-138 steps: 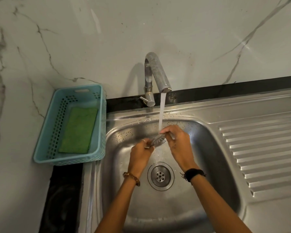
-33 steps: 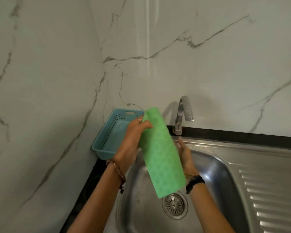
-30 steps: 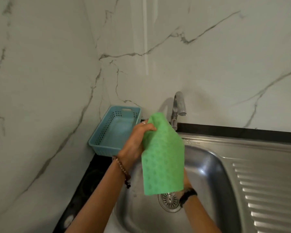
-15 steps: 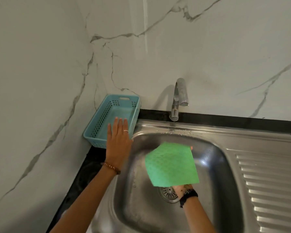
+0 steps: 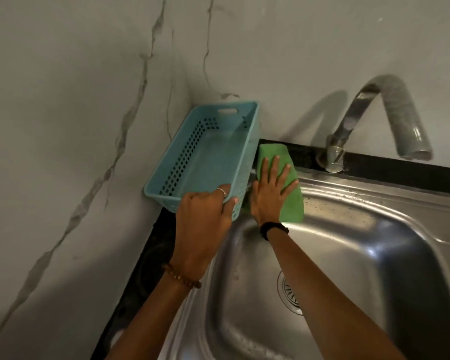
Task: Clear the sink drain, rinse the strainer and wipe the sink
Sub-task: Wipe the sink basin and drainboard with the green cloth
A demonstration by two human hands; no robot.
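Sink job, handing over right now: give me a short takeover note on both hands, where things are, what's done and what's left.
Left hand: gripping the near rim of the empty blue basket, tilting it up off the corner.
Right hand: flat, fingers spread, pressing the green cloth on the sink rim at the back left corner beside the basket.
Faucet: no water running.
Strainer: seated in the drain, partly hidden by the right forearm.
Done: drain looks clear.
Left: wipe the rest of the rim and basin, set the basket down.

Basket (image 5: 205,162) left of sink (image 5: 374,203), cloth (image 5: 291,203) on sink rim, tap (image 5: 390,115) behind
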